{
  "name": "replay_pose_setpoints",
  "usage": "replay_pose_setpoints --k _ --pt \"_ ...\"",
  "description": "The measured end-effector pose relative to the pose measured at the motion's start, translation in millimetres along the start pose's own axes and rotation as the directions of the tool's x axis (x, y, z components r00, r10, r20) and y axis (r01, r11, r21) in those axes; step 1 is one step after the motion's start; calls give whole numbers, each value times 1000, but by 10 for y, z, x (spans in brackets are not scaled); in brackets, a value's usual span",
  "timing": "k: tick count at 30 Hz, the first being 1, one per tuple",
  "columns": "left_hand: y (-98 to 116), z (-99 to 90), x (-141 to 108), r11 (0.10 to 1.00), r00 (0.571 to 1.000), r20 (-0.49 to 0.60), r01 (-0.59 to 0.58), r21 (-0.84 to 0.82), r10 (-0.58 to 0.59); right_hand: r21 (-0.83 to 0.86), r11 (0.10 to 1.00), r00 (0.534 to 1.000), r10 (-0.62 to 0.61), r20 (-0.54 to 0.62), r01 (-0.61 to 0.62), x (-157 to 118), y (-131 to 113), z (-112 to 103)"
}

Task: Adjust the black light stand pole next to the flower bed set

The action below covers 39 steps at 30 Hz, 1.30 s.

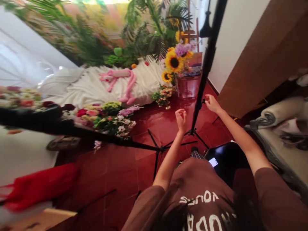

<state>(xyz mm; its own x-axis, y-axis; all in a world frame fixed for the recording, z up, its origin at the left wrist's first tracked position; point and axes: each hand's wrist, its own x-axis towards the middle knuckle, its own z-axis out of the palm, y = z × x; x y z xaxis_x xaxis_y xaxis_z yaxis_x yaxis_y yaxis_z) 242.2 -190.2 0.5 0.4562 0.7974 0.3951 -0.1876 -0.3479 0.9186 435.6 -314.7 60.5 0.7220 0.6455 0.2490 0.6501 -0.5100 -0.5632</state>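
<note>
A black light stand point(201, 86) rises in front of me, its tripod legs spread on the floor. My right hand point(212, 103) is at the right side of its pole, thumb and fingers closed at a small knob point(203, 101). Left of the pole is my left hand point(181, 120), raised with its fingers curled in and nothing visible in them. It stays apart from the stand. A second black stand point(134, 144) slants in from the left, its legs close to those of the first.
A white-draped platform point(89, 83) holds a pink plush toy point(120, 75). Flowers point(106, 117) line its front, and sunflowers point(173, 61) stand at its right end. A black seat point(227, 157) with a lit phone point(213, 162) is beside me. A sofa point(284, 128) stands right, red fabric point(43, 184) left.
</note>
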Motion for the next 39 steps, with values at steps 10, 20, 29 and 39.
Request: replay_pose_setpoints --k 10,20,29,39 --pt "277 1195 630 952 951 309 119 -284 -26 -365 914 907 -8 421 178 162 -118 -295" --pt "112 1278 667 939 929 338 240 -246 -149 -414 841 837 -81 542 349 417 -42 -399" --pt "65 1345 697 951 956 245 218 -220 -163 -396 773 858 -366 361 497 332 143 -81" --pt "53 1323 702 962 951 265 210 -176 -159 -335 888 947 -268 180 315 287 242 207"
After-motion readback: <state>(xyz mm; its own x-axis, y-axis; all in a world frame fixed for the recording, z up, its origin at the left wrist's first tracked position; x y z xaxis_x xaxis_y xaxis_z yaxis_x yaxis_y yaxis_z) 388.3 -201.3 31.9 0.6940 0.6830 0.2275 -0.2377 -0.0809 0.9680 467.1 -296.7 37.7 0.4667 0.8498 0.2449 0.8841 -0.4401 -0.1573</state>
